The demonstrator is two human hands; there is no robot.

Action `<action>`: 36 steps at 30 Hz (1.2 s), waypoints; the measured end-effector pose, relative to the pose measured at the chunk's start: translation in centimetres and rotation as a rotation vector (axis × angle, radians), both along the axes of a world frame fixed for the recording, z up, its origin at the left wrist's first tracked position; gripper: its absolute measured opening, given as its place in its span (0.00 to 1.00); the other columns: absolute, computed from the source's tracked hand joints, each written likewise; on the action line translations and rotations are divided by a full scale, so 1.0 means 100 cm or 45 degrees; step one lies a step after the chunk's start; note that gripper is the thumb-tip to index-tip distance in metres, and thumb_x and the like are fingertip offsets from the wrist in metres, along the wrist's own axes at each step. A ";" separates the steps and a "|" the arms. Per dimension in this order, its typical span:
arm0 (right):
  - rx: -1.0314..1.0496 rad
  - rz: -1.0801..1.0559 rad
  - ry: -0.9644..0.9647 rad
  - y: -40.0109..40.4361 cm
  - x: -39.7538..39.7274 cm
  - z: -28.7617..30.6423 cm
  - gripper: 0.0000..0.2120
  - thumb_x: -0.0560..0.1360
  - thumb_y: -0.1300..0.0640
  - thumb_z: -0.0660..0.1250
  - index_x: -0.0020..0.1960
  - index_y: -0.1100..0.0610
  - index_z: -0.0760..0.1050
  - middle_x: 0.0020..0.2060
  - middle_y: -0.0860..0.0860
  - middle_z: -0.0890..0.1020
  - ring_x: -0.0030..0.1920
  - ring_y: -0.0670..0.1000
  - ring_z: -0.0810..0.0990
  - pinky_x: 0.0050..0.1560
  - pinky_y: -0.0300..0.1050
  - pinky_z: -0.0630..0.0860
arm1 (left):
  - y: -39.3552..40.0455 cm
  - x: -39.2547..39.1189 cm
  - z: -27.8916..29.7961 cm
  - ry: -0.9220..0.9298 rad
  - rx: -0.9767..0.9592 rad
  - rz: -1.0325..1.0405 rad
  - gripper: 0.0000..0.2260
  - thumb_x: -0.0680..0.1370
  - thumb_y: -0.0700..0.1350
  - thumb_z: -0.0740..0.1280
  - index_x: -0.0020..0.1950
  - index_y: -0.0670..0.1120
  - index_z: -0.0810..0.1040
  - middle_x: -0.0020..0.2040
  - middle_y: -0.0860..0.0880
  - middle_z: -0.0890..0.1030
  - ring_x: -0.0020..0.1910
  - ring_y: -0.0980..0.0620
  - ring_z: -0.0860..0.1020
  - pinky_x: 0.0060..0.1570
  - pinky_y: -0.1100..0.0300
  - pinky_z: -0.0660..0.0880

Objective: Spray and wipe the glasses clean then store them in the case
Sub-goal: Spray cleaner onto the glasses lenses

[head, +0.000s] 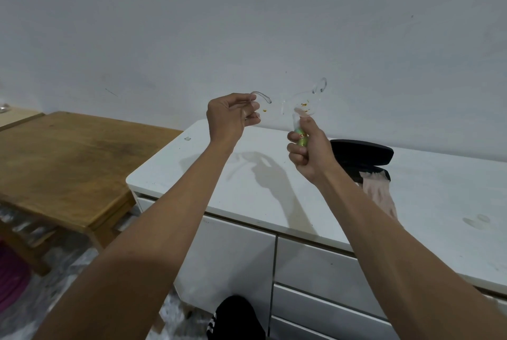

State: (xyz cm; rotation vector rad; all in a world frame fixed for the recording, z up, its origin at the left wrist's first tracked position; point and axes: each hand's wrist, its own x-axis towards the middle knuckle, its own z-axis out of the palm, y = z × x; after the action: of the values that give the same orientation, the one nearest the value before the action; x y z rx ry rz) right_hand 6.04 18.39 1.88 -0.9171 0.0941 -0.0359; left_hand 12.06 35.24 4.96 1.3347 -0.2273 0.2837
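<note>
A white cabinet top (247, 183) carries 1 open black glasses case (362, 157) toward its back edge. A pale pink cloth (380, 194) hangs out of the case and lies on the top toward the front edge.

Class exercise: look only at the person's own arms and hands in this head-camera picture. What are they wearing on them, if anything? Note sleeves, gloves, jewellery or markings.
Both arms are bare from the bottom of the frame up to the wrists: no sleeves show. The left hand and the right hand wear no gloves. No watch, bracelet or marking shows on either wrist or forearm. Whether any finger carries a ring is too small to tell.
</note>
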 end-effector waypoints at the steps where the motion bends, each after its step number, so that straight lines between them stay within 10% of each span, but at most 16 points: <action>1: 0.030 0.019 0.002 0.004 0.000 0.001 0.10 0.85 0.51 0.58 0.60 0.43 0.76 0.29 0.47 0.67 0.21 0.43 0.57 0.18 0.33 0.52 | -0.001 -0.001 0.000 0.002 0.001 0.005 0.07 0.73 0.28 0.72 0.44 0.38 0.85 0.36 0.47 0.85 0.32 0.43 0.79 0.40 0.53 0.83; 24: 0.066 0.024 0.078 0.028 0.002 0.005 0.06 0.81 0.51 0.64 0.55 0.44 0.78 0.28 0.46 0.65 0.22 0.44 0.55 0.21 0.35 0.49 | -0.001 -0.006 -0.003 0.005 0.007 0.011 0.05 0.73 0.30 0.74 0.45 0.37 0.85 0.36 0.48 0.84 0.32 0.42 0.79 0.42 0.53 0.83; 36: -0.265 -0.277 0.018 -0.004 -0.001 -0.001 0.18 0.84 0.55 0.55 0.71 0.40 0.68 0.42 0.54 0.81 0.31 0.51 0.71 0.28 0.41 0.68 | 0.001 -0.004 -0.010 0.012 -0.010 0.061 0.04 0.74 0.30 0.73 0.47 0.34 0.85 0.35 0.50 0.85 0.33 0.42 0.79 0.41 0.54 0.83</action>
State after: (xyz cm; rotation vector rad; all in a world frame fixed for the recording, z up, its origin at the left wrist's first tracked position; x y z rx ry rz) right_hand 5.91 17.99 1.75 -1.1121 0.2058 -0.2447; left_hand 11.71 35.36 4.00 1.3346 -0.1862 0.3184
